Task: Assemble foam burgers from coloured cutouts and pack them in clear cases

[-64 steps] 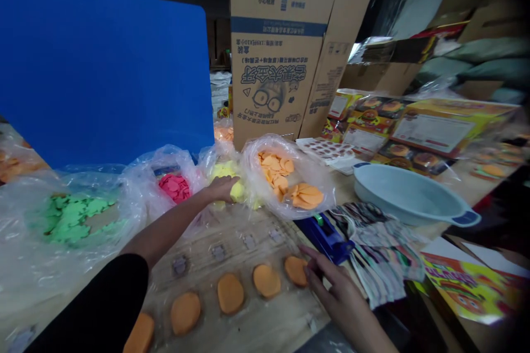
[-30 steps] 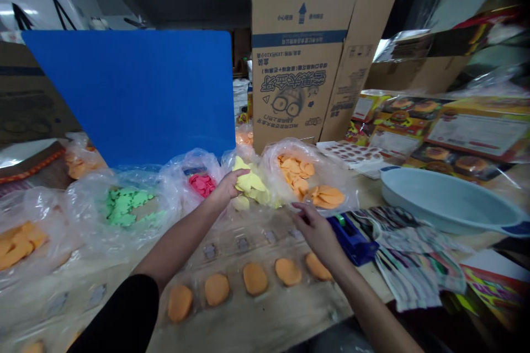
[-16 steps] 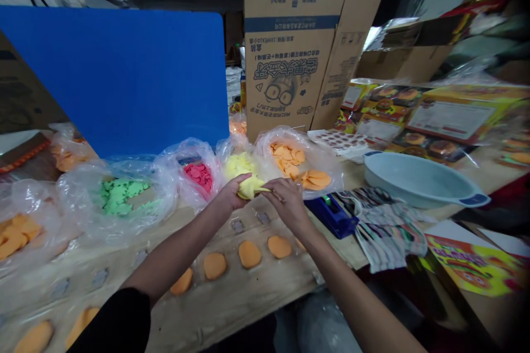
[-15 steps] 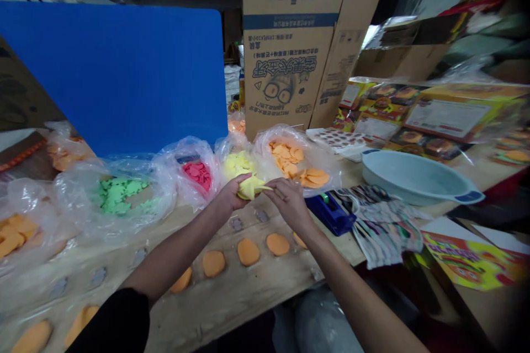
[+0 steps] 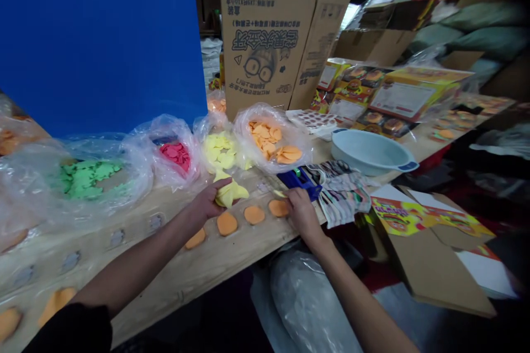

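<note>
My left hand (image 5: 210, 199) is closed around a bunch of thin yellow pieces (image 5: 232, 193), in front of the bag of yellow pieces. To the right, my right hand (image 5: 302, 209) pinches a single thin yellow piece (image 5: 280, 193) above the row of clear trays. Orange rounds (image 5: 227, 223) lie in the trays along the table's front side, the rightmost orange round (image 5: 279, 208) just beside my right fingers. Behind my hands stand open plastic bags of yellow pieces (image 5: 219, 149), orange pieces (image 5: 266, 138), pink pieces (image 5: 176, 154) and green pieces (image 5: 89, 176).
A blue tape dispenser (image 5: 300, 179) and striped cloth gloves (image 5: 345, 193) lie right of my right hand. Behind them is a pale blue basin (image 5: 372, 151). A blue board (image 5: 99, 44) and a cardboard box (image 5: 265, 38) stand at the back. Packaged goods (image 5: 397, 94) are stacked at right.
My hands have moved apart and down toward the front trays. The right hand has drawn one yellow piece away from the bunch in the left. The camera view has shifted too.
</note>
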A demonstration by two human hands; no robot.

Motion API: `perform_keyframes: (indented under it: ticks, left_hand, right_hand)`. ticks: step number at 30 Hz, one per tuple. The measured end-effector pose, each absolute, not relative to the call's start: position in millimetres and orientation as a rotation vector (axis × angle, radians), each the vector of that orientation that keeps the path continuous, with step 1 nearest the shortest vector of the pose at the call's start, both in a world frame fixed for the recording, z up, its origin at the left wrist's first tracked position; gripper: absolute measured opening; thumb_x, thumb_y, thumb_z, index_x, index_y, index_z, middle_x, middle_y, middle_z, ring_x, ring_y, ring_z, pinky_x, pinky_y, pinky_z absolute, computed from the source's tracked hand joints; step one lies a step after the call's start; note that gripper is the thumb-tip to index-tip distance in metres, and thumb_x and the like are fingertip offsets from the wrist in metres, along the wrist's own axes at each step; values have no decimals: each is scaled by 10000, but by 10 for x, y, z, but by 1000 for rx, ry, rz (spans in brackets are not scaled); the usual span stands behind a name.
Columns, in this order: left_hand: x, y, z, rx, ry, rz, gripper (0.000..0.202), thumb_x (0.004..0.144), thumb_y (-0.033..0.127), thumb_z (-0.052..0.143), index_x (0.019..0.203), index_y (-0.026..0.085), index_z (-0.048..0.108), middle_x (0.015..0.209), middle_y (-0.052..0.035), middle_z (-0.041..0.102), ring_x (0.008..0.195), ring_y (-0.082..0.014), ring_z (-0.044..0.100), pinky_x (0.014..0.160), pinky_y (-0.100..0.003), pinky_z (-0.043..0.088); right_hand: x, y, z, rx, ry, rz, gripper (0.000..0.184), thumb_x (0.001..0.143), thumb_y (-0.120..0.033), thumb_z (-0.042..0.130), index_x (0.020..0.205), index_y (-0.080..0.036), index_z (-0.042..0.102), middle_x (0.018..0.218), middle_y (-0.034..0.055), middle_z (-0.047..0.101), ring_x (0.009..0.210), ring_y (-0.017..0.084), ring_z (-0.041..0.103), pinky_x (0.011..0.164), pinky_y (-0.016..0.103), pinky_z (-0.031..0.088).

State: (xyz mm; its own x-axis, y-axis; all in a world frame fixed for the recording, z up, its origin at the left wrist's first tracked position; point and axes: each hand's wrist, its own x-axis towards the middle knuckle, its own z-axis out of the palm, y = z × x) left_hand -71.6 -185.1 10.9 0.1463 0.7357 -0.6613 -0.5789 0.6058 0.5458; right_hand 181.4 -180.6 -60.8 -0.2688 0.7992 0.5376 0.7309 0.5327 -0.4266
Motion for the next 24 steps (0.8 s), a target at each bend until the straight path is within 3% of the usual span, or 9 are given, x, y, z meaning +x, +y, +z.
perform_keyframes:
  ticks: [4, 12, 19, 24]
  left_hand:
    - [-738, -1935, 52, 150, 1059, 953, 158, 715, 222, 598, 835, 136, 542, 731, -42, 641, 638, -161, 620, 564, -278, 530]
    - [-666, -2019, -66, 72, 972, 1001, 150, 749, 238, 561, 854, 137, 530, 732, -47, 639, 651, -170, 628, 592, -303, 533]
    - [-553, -2105, -89, 85, 872, 1007, 199, 748, 266, 568, 871, 114, 530, 749, -61, 640, 662, -168, 629, 606, -291, 523]
    - [-599, -2166, -107, 140, 809, 973, 163, 768, 253, 538, 864, 121, 541, 762, -59, 648, 686, -175, 630, 634, -317, 519]
  right_hand:
    - [1794, -1963, -815, -1135, -2219, 96, 259, 815, -150, 385, 997, -170, 568, 961, 116, 553, 918, 227, 474, 774, 373, 408]
    - [1647, -2193, -673, -1280, -2098, 80, 233, 841, -312, 436, 948, -206, 614, 980, 75, 612, 955, 218, 496, 838, 405, 302]
    - [1045, -2142, -314, -1220, -1678, 709, 353, 778, -450, 461, 943, -171, 599, 910, 84, 595, 866, 199, 519, 757, 333, 395]
    - [881, -2088, -241, -1323, -1372, 1376, 367, 663, -500, 542, 742, -147, 604, 661, 30, 607, 600, 152, 527, 539, 263, 395]
